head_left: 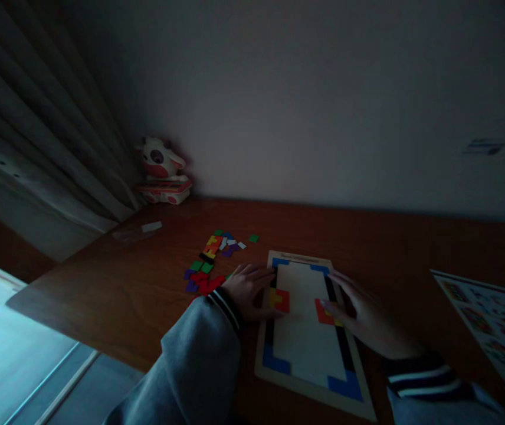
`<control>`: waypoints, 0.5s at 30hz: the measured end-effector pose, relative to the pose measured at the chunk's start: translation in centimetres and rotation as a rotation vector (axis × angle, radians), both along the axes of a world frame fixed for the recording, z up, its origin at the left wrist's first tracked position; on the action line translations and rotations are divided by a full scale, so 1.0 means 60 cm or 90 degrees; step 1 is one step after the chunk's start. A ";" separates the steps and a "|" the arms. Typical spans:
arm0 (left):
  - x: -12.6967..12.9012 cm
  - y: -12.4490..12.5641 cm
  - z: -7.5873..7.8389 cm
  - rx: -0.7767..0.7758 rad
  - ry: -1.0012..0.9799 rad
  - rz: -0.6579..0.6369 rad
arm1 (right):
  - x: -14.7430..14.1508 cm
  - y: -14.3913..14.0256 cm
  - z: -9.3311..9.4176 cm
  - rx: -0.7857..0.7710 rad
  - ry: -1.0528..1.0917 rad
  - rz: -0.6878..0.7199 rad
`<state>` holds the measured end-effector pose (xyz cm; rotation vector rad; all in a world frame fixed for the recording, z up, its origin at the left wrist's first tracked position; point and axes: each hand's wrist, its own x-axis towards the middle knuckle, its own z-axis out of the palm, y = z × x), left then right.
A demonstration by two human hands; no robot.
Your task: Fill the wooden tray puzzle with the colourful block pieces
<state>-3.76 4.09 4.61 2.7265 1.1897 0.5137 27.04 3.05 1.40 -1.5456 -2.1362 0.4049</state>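
A rectangular puzzle board [303,342] with a pale frame lies flat on the table. Blue pieces [345,386] fill its corners and black strips run along both long sides. Over the left edge rests my left hand [252,289], fingers apart, touching the board beside a red and yellow piece [282,300]. My right hand [361,310] lies along the right edge with thumb and fingers spread. Its thumb touches another red and yellow piece [323,311], partly hidden under it. Loose coloured pieces [202,277] lie left of my left hand, some hidden behind it.
A brown wooden table [146,283] carries everything. A cow-shaped toy [163,171] stands at the back left, near a curtain [49,130]. A small white slip [151,226] lies in front of it. On the right is a printed sheet [491,330]. Behind runs a wall [305,106].
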 end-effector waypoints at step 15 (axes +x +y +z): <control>-0.014 0.007 0.001 0.057 -0.027 0.145 | 0.013 0.005 -0.005 -0.014 0.072 -0.012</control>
